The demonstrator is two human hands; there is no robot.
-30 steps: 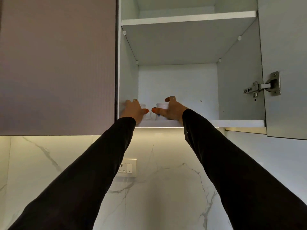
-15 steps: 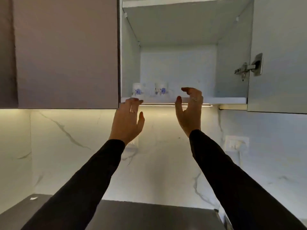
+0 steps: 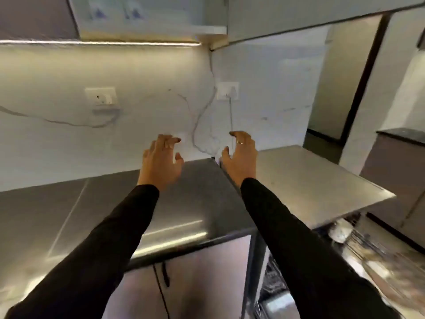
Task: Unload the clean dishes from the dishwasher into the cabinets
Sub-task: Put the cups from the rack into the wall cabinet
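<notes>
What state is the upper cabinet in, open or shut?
Open. Two mugs show on the cabinet's bottom shelf, no door covering them.

Head view, single: worn high, tilted, facing forward and down. Near: grey steel countertop (image 3: pixel 57 217). Far: white marble backsplash (image 3: pixel 57 139).

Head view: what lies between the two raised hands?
Nothing is held between the left hand and right hand; through the gap, the head view shows only the marble backsplash and the countertop edge.
</notes>
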